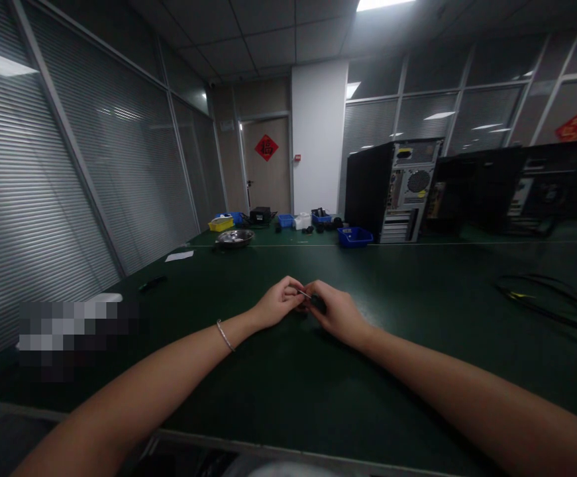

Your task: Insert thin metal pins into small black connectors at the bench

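Near the middle of the green table (248, 384), my left hand (277, 303) and my right hand (336, 311) meet at the fingertips. Between them is a small, thin, light-coloured object (304, 293), pinched from both sides. It is too small to name. The fingers of both hands are closed, and some are hidden behind the others. A silver bracelet (225, 336) circles my left wrist.
At the back stand a metal bowl (235, 239), a blue bin (354, 237), a yellow tray (221, 224) and a computer tower (392, 192). Black cables (556, 301) lie at the right. A white paper (179, 256) and a dark object (153, 283) lie at the left.
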Motion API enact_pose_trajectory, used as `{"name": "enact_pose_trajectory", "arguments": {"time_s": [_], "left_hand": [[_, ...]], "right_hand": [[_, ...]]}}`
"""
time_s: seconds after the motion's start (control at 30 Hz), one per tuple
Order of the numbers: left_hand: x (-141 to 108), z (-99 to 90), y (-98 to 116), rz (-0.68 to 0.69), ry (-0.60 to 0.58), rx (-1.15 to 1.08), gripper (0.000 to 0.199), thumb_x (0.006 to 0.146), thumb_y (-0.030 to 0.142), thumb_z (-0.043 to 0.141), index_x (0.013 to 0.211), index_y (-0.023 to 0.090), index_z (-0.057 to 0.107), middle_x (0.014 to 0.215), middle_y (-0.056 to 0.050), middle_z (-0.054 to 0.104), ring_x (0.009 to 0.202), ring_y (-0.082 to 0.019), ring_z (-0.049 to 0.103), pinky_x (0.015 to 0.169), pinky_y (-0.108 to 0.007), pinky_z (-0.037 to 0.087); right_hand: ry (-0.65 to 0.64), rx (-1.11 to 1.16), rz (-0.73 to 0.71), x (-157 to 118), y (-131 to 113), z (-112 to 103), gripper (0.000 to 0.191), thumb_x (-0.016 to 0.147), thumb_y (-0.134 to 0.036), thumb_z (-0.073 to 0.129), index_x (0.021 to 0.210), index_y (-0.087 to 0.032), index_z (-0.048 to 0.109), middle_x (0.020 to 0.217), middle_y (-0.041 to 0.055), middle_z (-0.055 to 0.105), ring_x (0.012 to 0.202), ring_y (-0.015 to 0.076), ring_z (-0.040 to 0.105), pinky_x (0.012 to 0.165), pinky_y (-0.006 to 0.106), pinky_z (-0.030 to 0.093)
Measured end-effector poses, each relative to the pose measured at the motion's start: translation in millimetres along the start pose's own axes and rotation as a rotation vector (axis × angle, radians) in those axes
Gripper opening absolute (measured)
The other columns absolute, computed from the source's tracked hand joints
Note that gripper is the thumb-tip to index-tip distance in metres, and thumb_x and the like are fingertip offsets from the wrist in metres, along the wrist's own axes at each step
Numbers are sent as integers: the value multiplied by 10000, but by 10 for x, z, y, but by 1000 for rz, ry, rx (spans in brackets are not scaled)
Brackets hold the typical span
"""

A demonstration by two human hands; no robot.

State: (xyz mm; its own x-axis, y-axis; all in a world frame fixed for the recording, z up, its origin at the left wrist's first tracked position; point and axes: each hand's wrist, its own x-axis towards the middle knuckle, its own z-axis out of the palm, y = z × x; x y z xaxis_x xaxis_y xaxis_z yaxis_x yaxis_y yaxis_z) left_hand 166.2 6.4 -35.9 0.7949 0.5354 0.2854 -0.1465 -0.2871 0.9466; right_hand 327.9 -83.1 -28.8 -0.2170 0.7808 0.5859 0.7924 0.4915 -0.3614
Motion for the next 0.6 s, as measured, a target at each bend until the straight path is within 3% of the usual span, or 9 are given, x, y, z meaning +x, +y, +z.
{"name": "enact_pose_trajectory", "arguments": {"time_s": [0.3,0.6], "left_hand": [[8,12,17,4,23,30,226,788,271,557,955,163,451,867,-31,562,758,-141,590,704,-306,474],[51,-66,-11,88,138,63,147,815,254,501,919,159,460,829,-31,559,765,-139,565,706,-292,461]], "right_hand": [[-37,-18,-39,7,-9,-4,214,761,-132,515,954,-226,517,1004,39,587,856,168,563,707,264,425],[24,81,-38,17,-12,-59,232,747,-91,486,940,-217,515,1033,49,571,925,178,541,767,291,430]]}}
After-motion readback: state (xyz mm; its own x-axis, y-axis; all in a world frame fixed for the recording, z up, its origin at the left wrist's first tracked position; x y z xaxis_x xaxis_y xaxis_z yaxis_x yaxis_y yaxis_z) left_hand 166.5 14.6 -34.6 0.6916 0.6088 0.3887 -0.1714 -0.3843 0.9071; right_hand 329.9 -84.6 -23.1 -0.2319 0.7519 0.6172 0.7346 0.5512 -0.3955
